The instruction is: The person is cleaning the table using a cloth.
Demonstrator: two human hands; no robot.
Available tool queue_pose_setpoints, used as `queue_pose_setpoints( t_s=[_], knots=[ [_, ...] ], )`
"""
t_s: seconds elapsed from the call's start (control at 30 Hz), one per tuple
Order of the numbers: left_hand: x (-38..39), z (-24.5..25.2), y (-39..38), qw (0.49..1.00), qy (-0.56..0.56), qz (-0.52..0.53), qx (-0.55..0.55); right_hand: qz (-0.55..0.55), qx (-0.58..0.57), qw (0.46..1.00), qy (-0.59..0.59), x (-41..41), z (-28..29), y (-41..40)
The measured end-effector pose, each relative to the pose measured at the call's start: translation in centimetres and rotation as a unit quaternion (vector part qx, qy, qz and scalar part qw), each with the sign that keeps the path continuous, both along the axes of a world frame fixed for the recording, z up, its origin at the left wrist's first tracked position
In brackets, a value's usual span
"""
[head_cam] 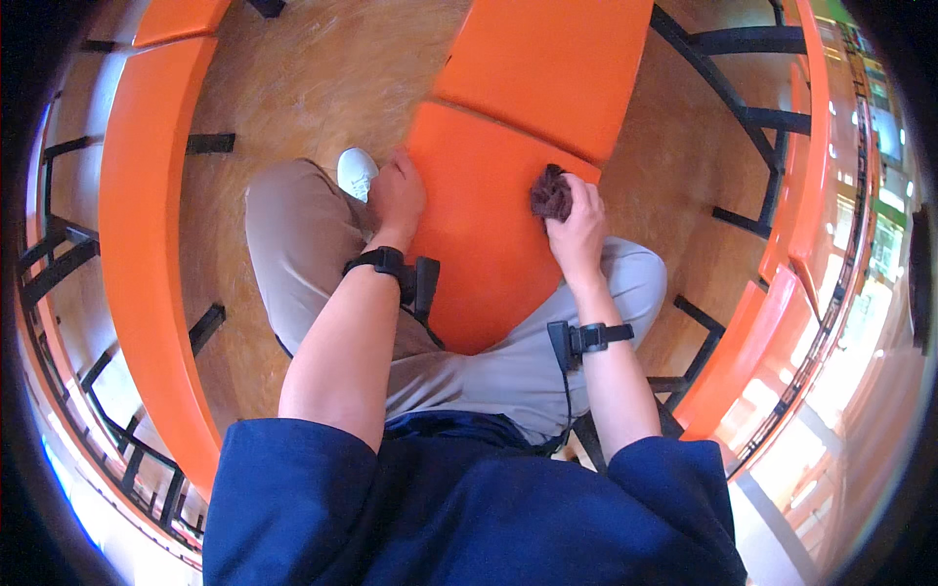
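Observation:
I sit astride an orange bench [487,242] that has a smooth, glossy top. A crumpled dark brown cloth [551,195] is bunched in my right hand [580,223], over the right edge of the bench top. My left hand [399,192] is at the bench's left edge with its fingers curled; whether they grip the edge is hard to see. Black straps with small devices circle both wrists, the left strap [385,261] and the right strap [597,337].
Ahead, a second orange bench section [546,66] meets mine at a narrow seam. To the left runs another orange bench [143,242]; more orange benches [733,351] on black metal legs [769,168] line the right. The brown floor [315,80] shows between them.

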State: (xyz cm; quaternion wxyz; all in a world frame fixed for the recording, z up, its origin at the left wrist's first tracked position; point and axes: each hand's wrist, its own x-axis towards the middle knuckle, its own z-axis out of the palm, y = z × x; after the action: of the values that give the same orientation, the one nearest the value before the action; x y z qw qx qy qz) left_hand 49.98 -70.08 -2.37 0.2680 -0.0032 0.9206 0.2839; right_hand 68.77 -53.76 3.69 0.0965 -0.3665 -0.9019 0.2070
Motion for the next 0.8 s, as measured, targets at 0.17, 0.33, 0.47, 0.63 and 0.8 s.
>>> queue_pose_setpoints(
  t_s=[0.17,0.33,0.47,0.63,0.8],
  knots=[
    [-0.1,-0.6,0.1,1.000,0.002,-0.021,-0.006,0.049,-0.019,0.998,0.030,-0.4,-0.6,1.7],
    [-0.2,-1.2,0.1,0.999,-0.026,-0.028,-0.025,-0.036,-0.021,0.998,0.043,-2.6,-0.7,3.0],
    [0.1,-0.6,0.4,0.999,0.006,-0.033,-0.003,0.094,0.016,0.995,-0.007,-0.7,-0.1,1.9],
    [-0.5,-1.0,0.9,1.000,0.009,-0.005,0.005,0.180,-0.024,0.980,-0.079,-0.1,2.0,-2.6],
    [-1.1,-2.4,-1.0,0.998,-0.027,-0.007,0.052,0.228,-0.029,0.967,-0.107,-1.5,1.6,-5.5]
  ],
)
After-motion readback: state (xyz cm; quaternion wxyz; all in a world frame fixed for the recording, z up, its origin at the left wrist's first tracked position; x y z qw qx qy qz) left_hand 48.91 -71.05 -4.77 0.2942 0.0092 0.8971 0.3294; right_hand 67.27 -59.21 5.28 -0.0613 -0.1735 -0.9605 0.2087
